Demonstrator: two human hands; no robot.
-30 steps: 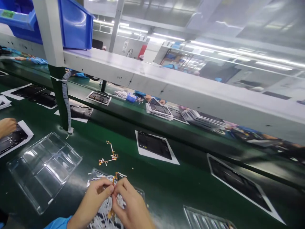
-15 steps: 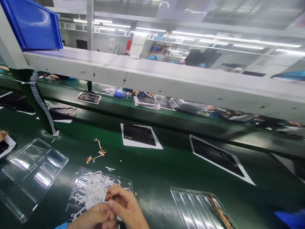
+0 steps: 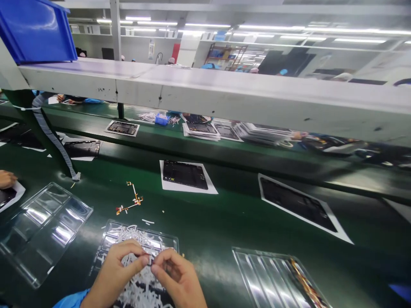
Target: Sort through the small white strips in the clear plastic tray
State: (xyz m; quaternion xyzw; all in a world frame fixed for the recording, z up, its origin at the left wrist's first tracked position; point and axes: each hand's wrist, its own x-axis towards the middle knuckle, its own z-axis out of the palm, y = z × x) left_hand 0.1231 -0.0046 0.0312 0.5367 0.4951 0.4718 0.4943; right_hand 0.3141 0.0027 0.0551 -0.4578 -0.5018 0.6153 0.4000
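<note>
My left hand (image 3: 114, 273) and my right hand (image 3: 178, 278) meet at the bottom of the view, both pinching a small strip-like part (image 3: 150, 259) between thumb and fingertips. They hover over a clear plastic tray (image 3: 167, 241) piled with white paper strips (image 3: 128, 234). An orange flex cable (image 3: 130, 204) lies loose on the green belt beyond the tray.
An empty clear compartment tray (image 3: 41, 229) lies to the left, a ribbed clear tray (image 3: 272, 278) to the right. Dark tablet panels on white sheets (image 3: 184, 175) (image 3: 298, 204) ride the green belt (image 3: 224, 222). Another person's hand (image 3: 6, 179) shows at the left edge. A grey overhead shelf (image 3: 208, 92) carries a blue bin (image 3: 35, 28).
The view tilted slightly and steadied. My hands moved apart a little and now pinch the small part between their fingertips above the strip tray.
</note>
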